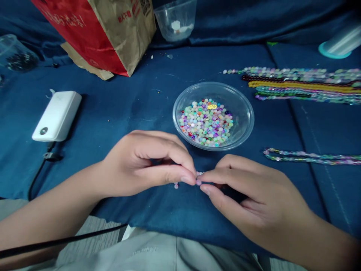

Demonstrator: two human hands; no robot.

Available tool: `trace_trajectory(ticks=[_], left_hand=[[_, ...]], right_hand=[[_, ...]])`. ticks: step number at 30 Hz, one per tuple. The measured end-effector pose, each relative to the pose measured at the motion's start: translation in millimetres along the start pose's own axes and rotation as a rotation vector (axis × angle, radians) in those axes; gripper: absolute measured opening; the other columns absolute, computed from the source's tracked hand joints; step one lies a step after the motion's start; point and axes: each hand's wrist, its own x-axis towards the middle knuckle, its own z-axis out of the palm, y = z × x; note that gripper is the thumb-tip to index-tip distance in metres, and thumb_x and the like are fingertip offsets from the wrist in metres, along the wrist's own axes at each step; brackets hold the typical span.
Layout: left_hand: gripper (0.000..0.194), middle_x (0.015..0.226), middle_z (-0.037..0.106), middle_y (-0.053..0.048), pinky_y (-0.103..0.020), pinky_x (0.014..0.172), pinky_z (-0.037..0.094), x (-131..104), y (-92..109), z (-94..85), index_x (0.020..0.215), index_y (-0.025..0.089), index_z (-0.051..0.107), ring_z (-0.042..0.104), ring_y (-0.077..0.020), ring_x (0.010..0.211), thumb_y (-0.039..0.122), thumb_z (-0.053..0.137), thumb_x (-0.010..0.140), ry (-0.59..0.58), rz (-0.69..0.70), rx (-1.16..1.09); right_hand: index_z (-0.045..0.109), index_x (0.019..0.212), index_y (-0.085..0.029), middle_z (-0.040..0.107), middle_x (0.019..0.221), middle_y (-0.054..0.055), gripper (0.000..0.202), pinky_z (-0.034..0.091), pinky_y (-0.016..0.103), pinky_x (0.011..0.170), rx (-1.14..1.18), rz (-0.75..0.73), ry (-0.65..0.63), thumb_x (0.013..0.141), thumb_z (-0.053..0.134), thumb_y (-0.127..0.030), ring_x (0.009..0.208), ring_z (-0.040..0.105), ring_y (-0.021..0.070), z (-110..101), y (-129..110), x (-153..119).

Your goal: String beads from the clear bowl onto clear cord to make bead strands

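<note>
In the head view, the clear plastic bowl (244, 126) is the landmark, round, thin-walled and shiny at the rim. It stands on the worktop (126, 113), draped in smooth dark blue cloth.

Directly on the near side of the bowl, the left hand (146, 162) has its fingers closed to a fine pinch; whether a thread runs between them I cannot tell. The right hand (259, 192) meets it from the other side, its fingers slightly parted, the forefinger against a purple bead (199, 182). That bead sits between the fingertips of both hands; which one bears it is unclear. Another small bead (176, 185) shows under the left thumb.

The step in hand looks like close fingertip work on single beads. The next move calls for a light, steady pinch, as such round, slick pieces would roll easily.

Inside the bowl lie loose beads (201, 122), glossy or milky, in pastels with some red and purple. Right of it stretch bead strands (299, 86), and nearer the person a looped strand (299, 153). Left of it lies a white power bank (58, 114); beyond, to the left, stands a creased paper bag (128, 34).
</note>
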Motion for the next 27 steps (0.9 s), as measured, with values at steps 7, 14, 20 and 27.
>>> trace_trajectory(ticks=[7,14,20,27], left_hand=[[0.013,0.097,0.087,-0.007,-0.03,0.077,0.067,-2.6,1.1,-0.2,0.107,0.024,0.088,0.08,-0.0176,0.08,0.016,0.089,0.096,-0.017,-0.031,-0.151],[0.009,0.095,0.085,-0.005,-0.024,0.078,0.065,4.6,-5.7,17.3,0.106,0.02,0.086,0.079,-0.0141,0.082,0.017,0.087,0.098,0.016,0.028,0.051],[0.016,0.097,0.085,-0.006,-0.023,0.087,0.066,4.8,3.4,12.2,0.112,0.015,0.083,0.081,-0.0151,0.09,0.013,0.087,0.097,0.018,0.135,0.173],[0.019,0.122,0.081,-0.006,-0.031,0.098,0.061,41.2,22.2,-32.6,0.122,0.022,0.081,0.078,-0.0209,0.11,0.026,0.066,0.112,-0.059,0.129,0.738]], right_hand=[[0.088,0.11,-0.03,0.077,0.09,-0.003,0.024,0.055,0.018,0.065,0.092,0.1,-0.002,0.103,0.071,-0.016,0.074,0.073,0.0081,-4.0,-3.5,0.8],[0.085,0.09,-0.025,0.075,0.078,-0.005,0.015,0.052,0.015,0.063,0.168,0.064,-0.001,0.097,0.077,-0.015,0.066,0.068,0.0056,-8.5,-9.0,4.1],[0.085,0.088,-0.025,0.073,0.076,-0.005,0.022,0.05,0.018,0.062,0.241,0.103,0.001,0.097,0.073,-0.009,0.066,0.065,0.0079,-5.8,-7.3,3.9],[0.087,0.097,-0.021,0.075,0.081,-0.002,0.015,0.052,0.019,0.066,0.207,-0.037,-0.001,0.097,0.074,-0.014,0.072,0.069,0.0088,-1.7,0.5,-1.2]])
